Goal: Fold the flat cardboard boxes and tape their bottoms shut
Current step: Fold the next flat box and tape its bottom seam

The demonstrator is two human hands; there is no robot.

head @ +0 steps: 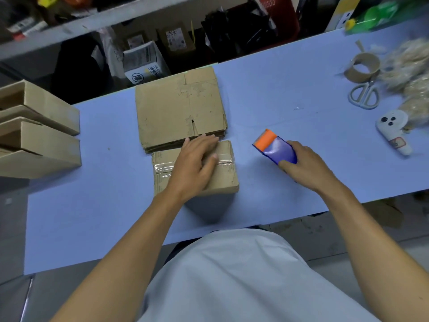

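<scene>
Fingers of the left hand [195, 163] press flat the taped brown cardboard box [222, 177] at frame centre, the right hand [304, 166] grasps a blue-and-orange tape dispenser [274, 147], flat cardboard stack [178, 108] unfolded.

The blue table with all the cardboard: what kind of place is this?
Probably a small packing or shipping workroom: a stack of flat boxes, a tape dispenser in the right hand, and folded boxes piled aside.
</scene>
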